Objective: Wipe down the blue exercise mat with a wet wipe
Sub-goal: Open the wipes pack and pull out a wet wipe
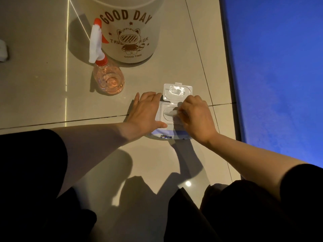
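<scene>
Wipe pack [163, 117], lid up, on floor beside mat [279, 67]. Left hand [146, 111] flat, steadying pack; right hand [194, 117] fingers pinching wipe [172, 111]. Risks: wipe tearing, several wipes dragging out together.

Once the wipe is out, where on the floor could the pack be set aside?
Bare tile lies left of the spray bottle and near the knees. Between the bin, bottle and wipe pack it is crowded; both the left hand and right hand occupy the pack. The mat borders the right.

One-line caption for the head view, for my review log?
Left hand steadies the open wipes pack on the floor while right hand pinches a wet wipe beside the blue mat.
</scene>
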